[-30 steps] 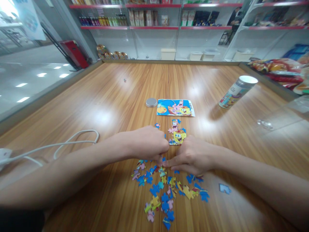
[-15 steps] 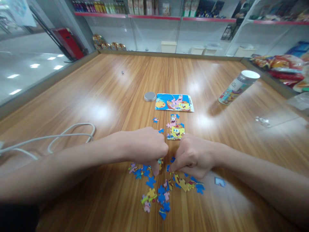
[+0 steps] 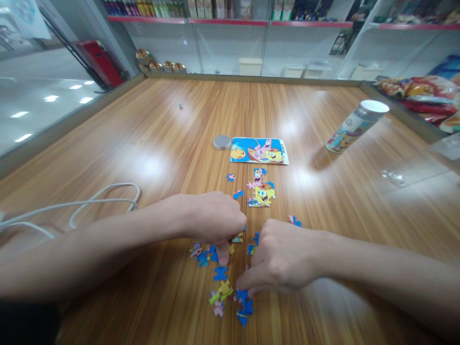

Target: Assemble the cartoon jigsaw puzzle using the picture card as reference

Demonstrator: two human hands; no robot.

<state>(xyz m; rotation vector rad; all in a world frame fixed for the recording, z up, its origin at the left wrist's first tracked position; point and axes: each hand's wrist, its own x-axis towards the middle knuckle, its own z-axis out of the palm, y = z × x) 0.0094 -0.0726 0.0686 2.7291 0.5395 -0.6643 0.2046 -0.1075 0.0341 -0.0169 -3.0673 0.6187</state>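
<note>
Loose jigsaw puzzle pieces (image 3: 220, 273), many of them blue, lie in a pile between my hands. My left hand (image 3: 212, 218) is over the pile's left side, back upward, thumb stretched down among blue pieces; its other fingertips are mostly hidden. My right hand (image 3: 283, 256) lies low over the right side, its index finger reaching out to touch blue pieces (image 3: 244, 299). Neither hand visibly holds a piece. Beyond them sits a joined puzzle section (image 3: 261, 194) with a yellow and a pink cartoon figure. Above that lies a picture card (image 3: 260, 151) of the same figures.
A round metal lid (image 3: 222, 142) lies beside the card. A printed cardboard tube (image 3: 355, 127) stands at the right. White cable (image 3: 104, 201) loops at left, and clear plastic (image 3: 413, 177) lies at far right. Single pieces (image 3: 295, 221) are scattered around.
My right hand has moved down and left, covering pieces and uncovering a pink-and-blue one behind it. My left thumb has shifted slightly left, and a blue piece below it has moved a little.
</note>
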